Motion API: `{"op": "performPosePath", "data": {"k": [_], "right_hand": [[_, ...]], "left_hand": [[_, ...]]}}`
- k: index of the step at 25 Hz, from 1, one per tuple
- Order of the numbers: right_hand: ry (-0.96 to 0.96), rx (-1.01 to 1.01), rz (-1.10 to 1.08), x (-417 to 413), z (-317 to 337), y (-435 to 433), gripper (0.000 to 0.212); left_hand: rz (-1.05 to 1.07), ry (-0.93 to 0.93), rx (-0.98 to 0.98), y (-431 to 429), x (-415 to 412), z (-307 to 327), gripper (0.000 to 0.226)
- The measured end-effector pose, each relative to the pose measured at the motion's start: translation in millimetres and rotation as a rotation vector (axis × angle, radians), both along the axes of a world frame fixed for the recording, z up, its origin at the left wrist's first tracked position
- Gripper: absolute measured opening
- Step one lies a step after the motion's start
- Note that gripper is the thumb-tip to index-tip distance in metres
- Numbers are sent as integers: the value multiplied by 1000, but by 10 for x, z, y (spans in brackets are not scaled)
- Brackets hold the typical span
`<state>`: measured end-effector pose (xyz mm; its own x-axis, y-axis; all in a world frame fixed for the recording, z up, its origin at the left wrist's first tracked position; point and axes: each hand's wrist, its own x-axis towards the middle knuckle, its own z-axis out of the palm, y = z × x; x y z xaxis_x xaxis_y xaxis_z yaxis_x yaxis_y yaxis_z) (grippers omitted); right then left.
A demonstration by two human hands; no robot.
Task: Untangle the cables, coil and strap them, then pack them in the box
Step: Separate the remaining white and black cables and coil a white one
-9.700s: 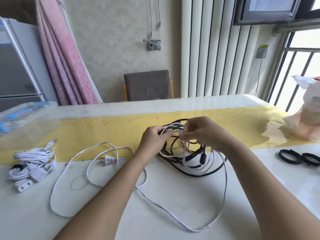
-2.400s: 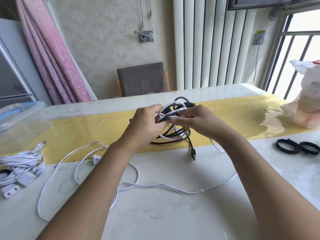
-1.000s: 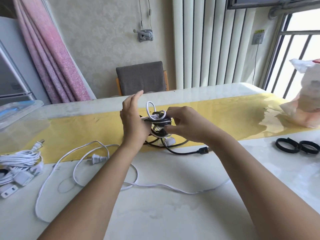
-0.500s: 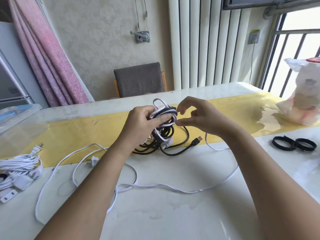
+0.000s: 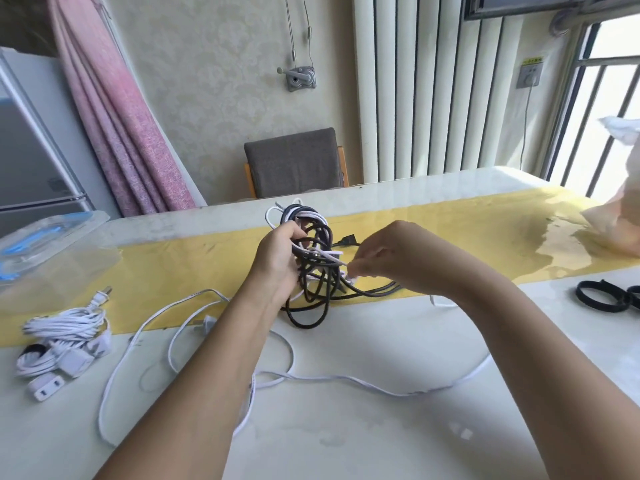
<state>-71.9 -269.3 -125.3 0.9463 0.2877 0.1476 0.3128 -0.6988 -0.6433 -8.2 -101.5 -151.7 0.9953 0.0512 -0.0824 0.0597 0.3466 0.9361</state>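
The left hand (image 5: 277,261) is curled round the tangle (image 5: 313,292) of black and white cables and holds it upright over the yellow strip (image 5: 450,230). The right hand (image 5: 398,261) is narrowed to a pinch on a white strand at the tangle's right side. Half a second ago that hand was higher, by the top loops, with its fingers looser. It has since dropped and taken hold, so a strand has been picked out and looks ready to be drawn free. The white cable (image 5: 346,378) trails loose across the surface (image 5: 346,445) below the arms, much as before. The untangling looks only part done. Further out, one coiled cable (image 5: 62,327) lies at the left near the clear box (image 5: 52,251). The black straps (image 5: 599,296) wait at the right, well apart from the hands.
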Motion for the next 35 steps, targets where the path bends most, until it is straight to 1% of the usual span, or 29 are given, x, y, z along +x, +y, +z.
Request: {"op": "performPosePath", "data": {"k": [1, 3, 4, 5, 6, 7, 9, 10, 11, 13, 15, 17, 18, 19, 20, 21, 22, 23, 24, 25, 26, 27, 28, 29, 31, 32, 33, 34, 35], "right_hand": [[48, 114, 25, 11, -14, 42, 11], [237, 406, 86, 16, -33, 128, 13], [328, 514, 84, 1, -30, 167, 18], [379, 558, 57, -1, -41, 192, 25], [384, 538, 10, 11, -63, 206, 30], [343, 450, -45, 24, -85, 207, 33], [230, 289, -158, 72, -115, 186, 29], [185, 296, -194, 92, -115, 164, 26], [146, 356, -209, 104, -110, 139, 25], [75, 502, -191, 103, -73, 100, 28], [41, 623, -125, 103, -32, 62, 31], [33, 722, -30, 97, -2, 30, 31], [44, 777, 32, 95, 2, 21, 31], [54, 834, 104, 88, 2, 11, 31], [61, 881, 182, 84, -1, 4, 30], [72, 900, 269, 72, 1, 14, 29], [98, 869, 355, 66, -9, 40, 28], [126, 775, 421, 62, -24, 78, 27], [135, 608, 438, 56, -40, 113, 25], [125, 416, 415, 52, -57, 152, 23], [117, 277, 385, 53, -85, 189, 22], [138, 222, 361, 53, -114, 224, 22], [179, 244, 342, 42, -128, 254, 24], [213, 295, 310, 30, -126, 278, 28], [229, 390, 145, 24, -108, 296, 35], [218, 427, 33, 40, -97, 282, 33], [194, 453, -73, 48, -79, 263, 30], [142, 429, -174, 53, -61, 228, 27], [76, 348, -262, 63, -48, 175, 27]], "left_hand": [[-12, -40, -2, -18, -20, 10, 16], [-13, -203, 62, -93, -97, 23, 20], [-49, -294, 91, -140, -145, 28, 23], [-123, -361, 96, -187, -188, 27, 27], [-217, -402, 87, -224, -230, 28, 31], [-299, -421, 75, -240, -253, 31, 34], [-382, -446, 107, -244, -244, 26, 44], [-375, -470, 185, -242, -220, -9, 48], [-334, -504, 282, -243, -204, -43, 49], [-158, -574, 503, -262, -146, -141, 43], [-27, -552, 692, -249, -93, -259, 33], [-26, -421, 782, -202, -42, -341, 15], [-13, -354, 844, -162, -7, -368, 14], [6, -276, 898, -123, 48, -389, 21], [22, -179, 879, -96, 91, -379, 24], [29, -63, 747, -72, 123, -340, 22], [6, 34, 517, -52, 144, -288, 17], [-45, 87, 276, -27, 162, -241, 15], [-90, 110, 50, -3, 157, -191, 18], [-126, 126, -117, 18, 139, -116, 24], [-142, 131, -211, 24, 97, -57, 31], [-148, 129, -265, 21, 72, -2, 36], [-154, 107, -302, 0, 37, 51, 36], [-137, 55, -312, -44, -9, 86, 30], [-22, -69, -258, -115, -31, 71, 10], [21, -144, -164, -147, -43, 39, 14], [37, -205, -46, -176, -55, -7, 25], [40, -248, 49, -218, -83, -39, 31], [48, -273, 113, -253, -113, -42, 32]]}}
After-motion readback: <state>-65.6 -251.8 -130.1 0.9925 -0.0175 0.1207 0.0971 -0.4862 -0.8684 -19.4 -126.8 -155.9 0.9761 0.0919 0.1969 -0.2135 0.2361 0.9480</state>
